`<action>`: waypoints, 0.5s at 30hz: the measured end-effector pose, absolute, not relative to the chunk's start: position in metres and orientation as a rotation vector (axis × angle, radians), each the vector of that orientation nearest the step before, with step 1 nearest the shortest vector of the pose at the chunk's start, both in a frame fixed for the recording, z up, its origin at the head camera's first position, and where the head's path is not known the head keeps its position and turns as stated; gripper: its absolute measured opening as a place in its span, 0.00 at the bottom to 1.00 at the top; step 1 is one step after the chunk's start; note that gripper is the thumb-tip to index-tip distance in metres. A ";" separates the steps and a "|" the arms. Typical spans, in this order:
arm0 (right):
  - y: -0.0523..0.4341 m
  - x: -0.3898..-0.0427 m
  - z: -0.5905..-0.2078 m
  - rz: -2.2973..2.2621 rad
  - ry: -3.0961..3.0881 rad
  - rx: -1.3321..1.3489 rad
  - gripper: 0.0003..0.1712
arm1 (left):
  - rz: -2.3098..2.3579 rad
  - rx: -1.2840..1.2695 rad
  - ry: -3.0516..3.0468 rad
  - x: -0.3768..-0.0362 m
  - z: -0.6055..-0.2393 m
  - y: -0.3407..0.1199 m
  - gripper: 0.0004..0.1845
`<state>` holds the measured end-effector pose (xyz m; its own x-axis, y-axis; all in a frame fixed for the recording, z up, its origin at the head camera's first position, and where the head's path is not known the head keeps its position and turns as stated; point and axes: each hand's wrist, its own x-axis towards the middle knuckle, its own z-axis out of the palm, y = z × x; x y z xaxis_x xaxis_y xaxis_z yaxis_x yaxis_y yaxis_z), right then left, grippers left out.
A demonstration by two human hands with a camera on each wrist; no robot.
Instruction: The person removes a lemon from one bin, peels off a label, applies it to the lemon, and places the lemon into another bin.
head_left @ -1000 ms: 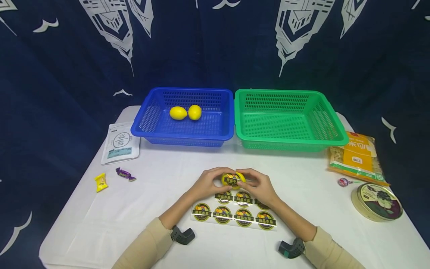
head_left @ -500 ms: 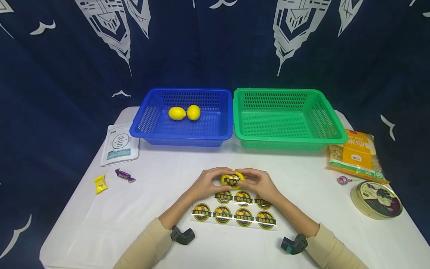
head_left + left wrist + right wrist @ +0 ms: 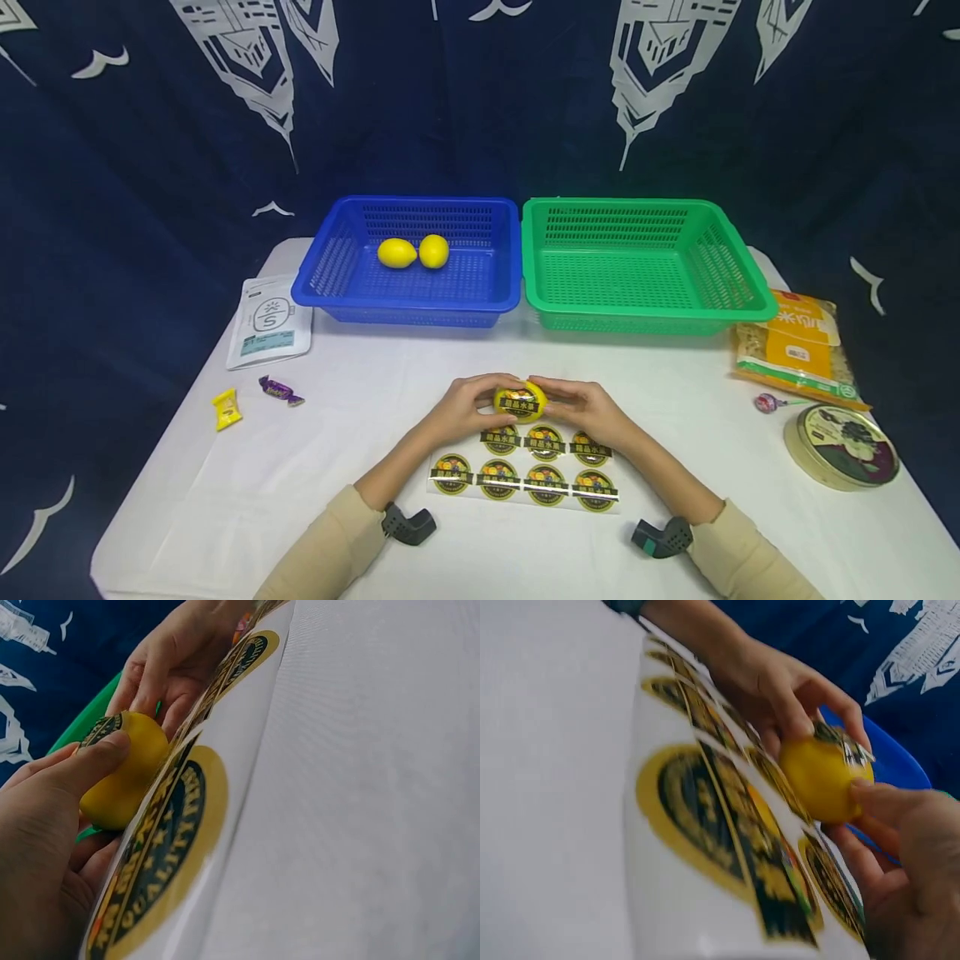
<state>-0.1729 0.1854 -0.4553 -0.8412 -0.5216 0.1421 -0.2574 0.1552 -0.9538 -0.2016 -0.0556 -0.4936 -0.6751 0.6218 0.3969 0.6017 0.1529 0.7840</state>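
Shifted little since earlier: left hand and right hand pinching the lemon at frame centre, apparently smoothing its sticker.

Staged recording set, not a lived-in room. Table draped in white cloth, backed on all sides by a hung dark-blue curtain with white prints. Blue basket and green basket placed side by side; snack packets, sweets and a round tin spread along the edges.
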 end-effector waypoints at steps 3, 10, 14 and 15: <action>0.192 -0.175 -0.449 -1.790 2.263 -0.806 0.25 | 1.579 1.252 2.391 -0.202 -0.492 -0.056 0.25; 0.216 -0.176 -0.436 -2.215 2.791 -0.408 0.25 | 1.386 1.250 2.589 -0.197 -0.484 -0.056 0.25; 0.238 -0.183 -0.436 -2.286 3.027 0.045 0.25 | 1.361 1.222 2.609 -0.196 -0.482 -0.056 0.25; 0.243 -0.186 -0.437 -2.293 3.044 0.147 0.25 | 1.359 1.217 2.610 -0.196 -0.482 -0.056 0.25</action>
